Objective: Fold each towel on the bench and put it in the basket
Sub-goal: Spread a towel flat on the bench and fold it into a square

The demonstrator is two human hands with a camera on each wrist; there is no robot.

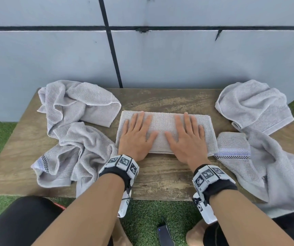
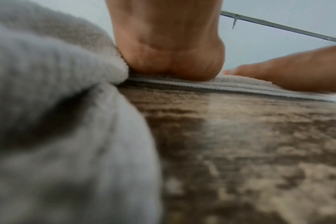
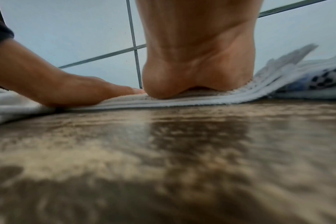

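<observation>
A grey towel (image 1: 162, 121) folded into a flat rectangle lies in the middle of the wooden bench (image 1: 162, 173). My left hand (image 1: 136, 134) lies flat on its left half, fingers straight and spread. My right hand (image 1: 187, 135) presses flat on its right half the same way. In the left wrist view the heel of my left hand (image 2: 171, 60) bears on the folded towel's layered edge (image 2: 230, 87). In the right wrist view the heel of my right hand (image 3: 197, 72) does likewise on the towel (image 3: 182, 100). No basket is in view.
Crumpled grey towels lie on the bench's left side (image 1: 75, 128) and right side (image 1: 254, 107); one with a checked band (image 1: 235, 153) touches the folded towel's right end. A wall (image 1: 160, 50) stands behind. Green turf (image 1: 151, 212) and a dark phone (image 1: 164, 233) are below.
</observation>
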